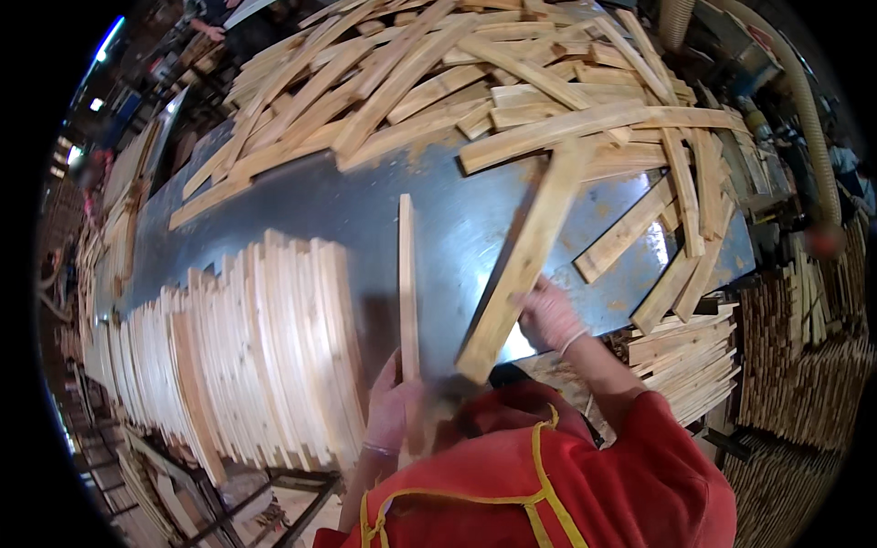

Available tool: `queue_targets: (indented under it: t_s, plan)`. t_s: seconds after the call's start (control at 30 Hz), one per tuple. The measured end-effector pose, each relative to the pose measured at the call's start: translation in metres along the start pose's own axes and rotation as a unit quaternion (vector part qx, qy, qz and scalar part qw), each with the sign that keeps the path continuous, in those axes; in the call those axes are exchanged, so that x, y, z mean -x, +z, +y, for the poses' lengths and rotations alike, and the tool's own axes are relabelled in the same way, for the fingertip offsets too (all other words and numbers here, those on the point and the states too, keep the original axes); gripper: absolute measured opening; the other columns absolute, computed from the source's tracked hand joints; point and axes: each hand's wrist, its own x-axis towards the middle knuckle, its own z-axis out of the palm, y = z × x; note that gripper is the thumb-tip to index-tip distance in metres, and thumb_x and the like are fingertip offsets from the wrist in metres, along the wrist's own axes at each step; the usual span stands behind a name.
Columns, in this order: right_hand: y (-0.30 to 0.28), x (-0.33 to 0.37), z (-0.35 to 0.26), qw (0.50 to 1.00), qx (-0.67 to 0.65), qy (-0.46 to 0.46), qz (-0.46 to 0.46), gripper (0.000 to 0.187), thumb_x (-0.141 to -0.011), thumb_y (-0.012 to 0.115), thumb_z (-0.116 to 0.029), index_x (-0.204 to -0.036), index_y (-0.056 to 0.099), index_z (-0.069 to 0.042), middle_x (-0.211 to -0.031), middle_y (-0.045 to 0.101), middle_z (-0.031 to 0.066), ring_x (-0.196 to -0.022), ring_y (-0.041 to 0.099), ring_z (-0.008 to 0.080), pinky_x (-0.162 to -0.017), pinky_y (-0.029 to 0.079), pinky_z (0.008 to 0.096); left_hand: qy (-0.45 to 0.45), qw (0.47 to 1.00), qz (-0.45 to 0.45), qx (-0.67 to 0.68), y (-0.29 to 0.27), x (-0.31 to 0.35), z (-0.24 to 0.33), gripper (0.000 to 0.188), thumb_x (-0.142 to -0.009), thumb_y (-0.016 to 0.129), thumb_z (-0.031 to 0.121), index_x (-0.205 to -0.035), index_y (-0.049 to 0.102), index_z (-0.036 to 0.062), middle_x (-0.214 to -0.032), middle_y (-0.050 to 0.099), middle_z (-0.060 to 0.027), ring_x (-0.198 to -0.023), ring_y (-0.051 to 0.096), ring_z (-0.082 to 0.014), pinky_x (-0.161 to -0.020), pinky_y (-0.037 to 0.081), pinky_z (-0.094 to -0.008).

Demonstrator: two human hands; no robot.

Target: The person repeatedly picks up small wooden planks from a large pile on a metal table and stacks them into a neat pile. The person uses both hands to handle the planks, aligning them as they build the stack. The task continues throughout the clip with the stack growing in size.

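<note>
In my gloved left hand [393, 406] is a narrow wooden slat [407, 283], gripped near its lower end and standing on edge over the metal table [365, 210]. My gloved right hand [551, 315] closes round the side of a wider wooden board [530, 256], whose far end reaches up to the heap. To the left of my left hand, a row of pale slats [265, 347] stands packed side by side. Beyond both hands lies a loose heap of wooden boards [402, 82]. The fingertips of my right hand are partly hidden by the board.
Several loose boards [626, 228] lie crosswise at the table's right. Below that edge are stacked slats [685, 352], with taller wood stacks [790, 338] farther right. A ribbed hose [813, 119] hangs at the far right. Another person's hand [212, 33] shows at the far left.
</note>
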Motion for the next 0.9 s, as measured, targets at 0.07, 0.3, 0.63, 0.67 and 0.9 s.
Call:
queue_targets:
  t_s: [0.07, 0.3, 0.63, 0.67, 0.9]
  plan:
    - [0.035, 0.014, 0.062, 0.991, 0.118, 0.029, -0.063, 0.051, -0.088, 0.076, -0.016, -0.136, 0.063, -0.004, -0.105, 0.073, 0.011, -0.088, 0.068, 0.0219, -0.08, 0.056, 0.0331, 0.009, 0.999, 0.002, 0.051, -0.001, 0.015, 0.002, 0.067, -0.094, 0.067, 0.006, -0.158, 0.046, 0.0005, -0.118, 0.067, -0.0014, -0.097, 0.063, -0.0111, -0.087, 0.053, -0.0247]
    - [0.191, 0.017, 0.102, 0.862, 0.449, -0.074, -0.226, 0.061, -0.088, 0.071, -0.039, -0.136, 0.063, -0.001, -0.12, 0.071, 0.0299, -0.117, 0.068, 0.0422, -0.102, 0.053, 0.0457, 0.229, 0.699, 0.195, -0.648, -0.053, 0.032, -0.026, 0.066, -0.094, 0.074, 0.028, -0.151, 0.053, 0.0024, -0.142, 0.063, -0.0139, -0.128, 0.061, -0.0295, -0.112, 0.046, -0.0456]
    - [0.101, -0.15, -0.102, 0.495, 0.761, -0.402, 0.119, 0.068, -0.081, 0.073, -0.027, -0.144, 0.053, -0.01, -0.141, 0.062, 0.0176, -0.126, 0.062, 0.0388, -0.105, 0.049, 0.0495, 0.198, 0.605, 0.213, -0.741, -0.071, 0.039, -0.038, 0.066, -0.088, 0.07, 0.033, -0.147, 0.055, 0.0064, -0.152, 0.05, -0.0161, -0.144, 0.044, -0.0414, -0.118, 0.035, -0.0585]
    - [0.067, -0.168, -0.113, 0.458, 0.776, -0.402, 0.164, 0.071, -0.082, 0.074, -0.028, -0.147, 0.052, -0.013, -0.139, 0.063, 0.0169, -0.126, 0.062, 0.0372, -0.106, 0.048, 0.0485, 0.213, 0.584, 0.22, -0.752, -0.075, 0.033, -0.043, 0.073, -0.083, 0.075, 0.033, -0.148, 0.053, 0.0072, -0.152, 0.049, -0.0156, -0.145, 0.042, -0.0415, -0.119, 0.035, -0.0582]
    - [0.059, -0.141, -0.161, 0.576, 0.791, -0.208, 0.017, 0.056, -0.086, 0.073, -0.033, -0.137, 0.058, -0.015, -0.124, 0.07, 0.0155, -0.12, 0.067, 0.033, -0.1, 0.054, 0.0457, 0.215, 0.562, 0.256, -0.757, -0.079, 0.03, -0.064, 0.084, -0.074, 0.085, 0.028, -0.149, 0.051, 0.0109, -0.151, 0.047, -0.0147, -0.143, 0.042, -0.0418, -0.118, 0.037, -0.0575]
